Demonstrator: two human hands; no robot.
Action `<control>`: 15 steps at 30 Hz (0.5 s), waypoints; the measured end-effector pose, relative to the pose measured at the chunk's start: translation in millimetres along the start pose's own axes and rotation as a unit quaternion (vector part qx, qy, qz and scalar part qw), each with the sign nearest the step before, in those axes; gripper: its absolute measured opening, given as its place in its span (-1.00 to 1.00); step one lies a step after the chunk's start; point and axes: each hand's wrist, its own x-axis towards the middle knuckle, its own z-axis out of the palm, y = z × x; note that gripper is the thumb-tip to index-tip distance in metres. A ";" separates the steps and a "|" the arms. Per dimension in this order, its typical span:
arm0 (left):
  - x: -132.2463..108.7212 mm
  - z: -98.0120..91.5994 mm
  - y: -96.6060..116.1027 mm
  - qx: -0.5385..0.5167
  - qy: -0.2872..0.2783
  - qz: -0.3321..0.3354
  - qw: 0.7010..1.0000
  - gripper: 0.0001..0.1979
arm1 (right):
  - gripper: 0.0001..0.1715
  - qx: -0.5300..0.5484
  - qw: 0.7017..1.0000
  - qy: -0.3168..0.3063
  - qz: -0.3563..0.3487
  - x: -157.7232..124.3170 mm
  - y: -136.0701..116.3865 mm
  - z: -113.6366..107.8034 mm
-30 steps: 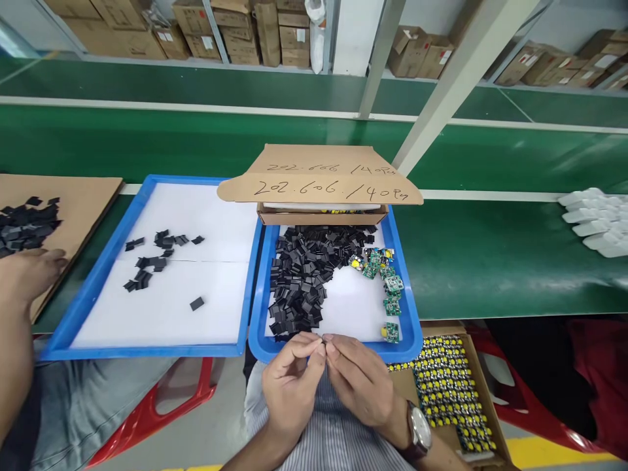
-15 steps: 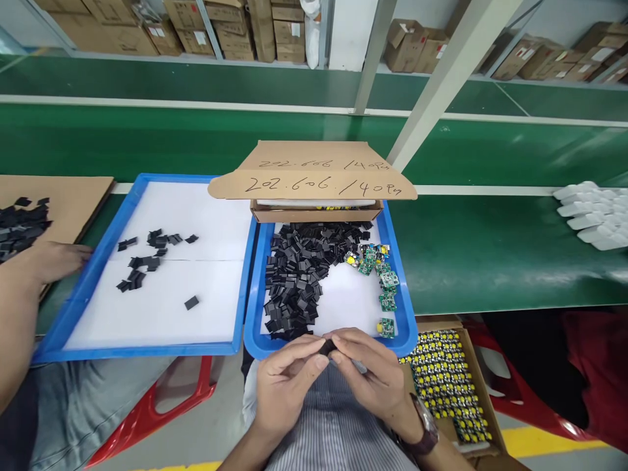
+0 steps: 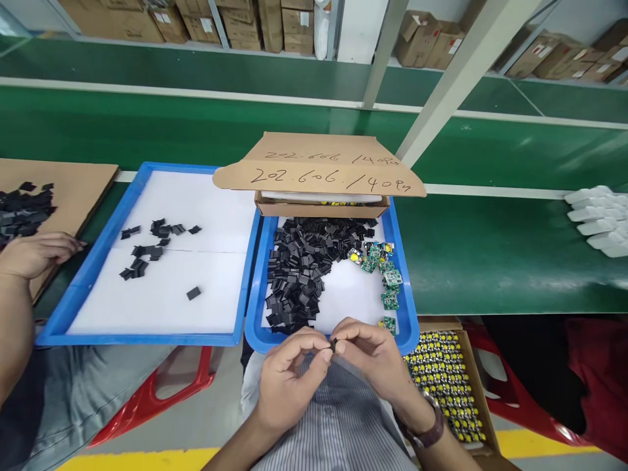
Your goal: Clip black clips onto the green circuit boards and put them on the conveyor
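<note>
My left hand [image 3: 289, 376] and my right hand [image 3: 375, 356] meet fingertip to fingertip over my lap, just below the near rim of the right blue tray [image 3: 407, 314]. Both pinch one small black piece [image 3: 332, 345] between them. The tray behind them holds a heap of black square pieces [image 3: 304, 275] and several small green circuit boards [image 3: 387, 275]. A brown watch is on my right wrist.
A second blue tray [image 3: 88, 288] at the left holds several scattered black pieces [image 3: 152, 248]. Another person's hand [image 3: 36, 252] rests beside it near a cardboard sheet with more black pieces. A labelled cardboard box [image 3: 318, 173] stands behind the right tray. A box of yellow-topped parts [image 3: 444, 386] sits at lower right.
My hands stayed together on the small black piece, turning it slightly between the fingertips. The other person's hand at the left shifted a little along the tray's edge.
</note>
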 end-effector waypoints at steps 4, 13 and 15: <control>-1.0 4.2 -5.1 0.019 0.060 0.027 0.998 -0.91 | -0.86 -0.164 0.980 0.049 -0.098 -3.6 -4.9 7.8; -4.5 10.5 -13.2 0.056 0.095 0.093 0.990 -0.74 | -0.72 -0.277 0.940 0.087 -0.179 -11.9 0.3 21.4; -3.8 9.5 -11.4 0.062 0.088 0.095 0.990 -0.75 | -0.76 -0.255 0.953 0.070 -0.148 -9.5 -1.1 19.7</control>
